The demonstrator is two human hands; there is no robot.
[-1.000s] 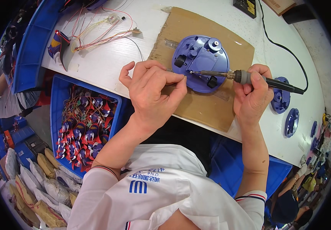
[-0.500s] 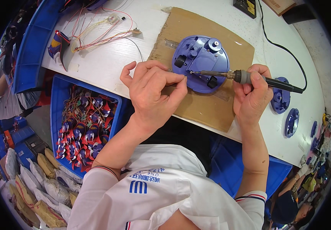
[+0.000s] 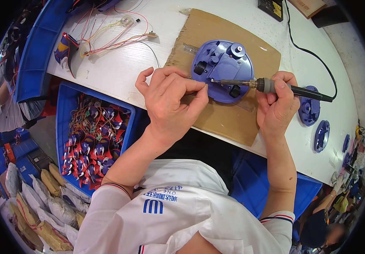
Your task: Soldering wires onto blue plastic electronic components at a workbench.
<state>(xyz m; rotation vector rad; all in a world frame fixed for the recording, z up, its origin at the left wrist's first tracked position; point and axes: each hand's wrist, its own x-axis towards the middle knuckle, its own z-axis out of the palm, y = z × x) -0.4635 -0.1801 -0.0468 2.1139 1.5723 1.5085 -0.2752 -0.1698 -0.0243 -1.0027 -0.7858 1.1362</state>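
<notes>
A blue bin (image 3: 70, 106) of wired parts is sitting left of the worktop (image 3: 119, 67). The left hand (image 3: 170, 99) is pinching something too thin to identify beside the round blue housing (image 3: 222, 70) on cardboard (image 3: 216, 114), while the right hand (image 3: 277, 106) is gripping a soldering iron (image 3: 271, 86), tip touching it.

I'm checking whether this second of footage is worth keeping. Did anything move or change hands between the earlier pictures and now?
Nothing visibly changed. The right hand holds the soldering iron with its tip at the round blue part on the cardboard sheet, as before. The left hand stays pinched beside the tip, in the same place. Whether it holds a wire is too small to tell.
</notes>
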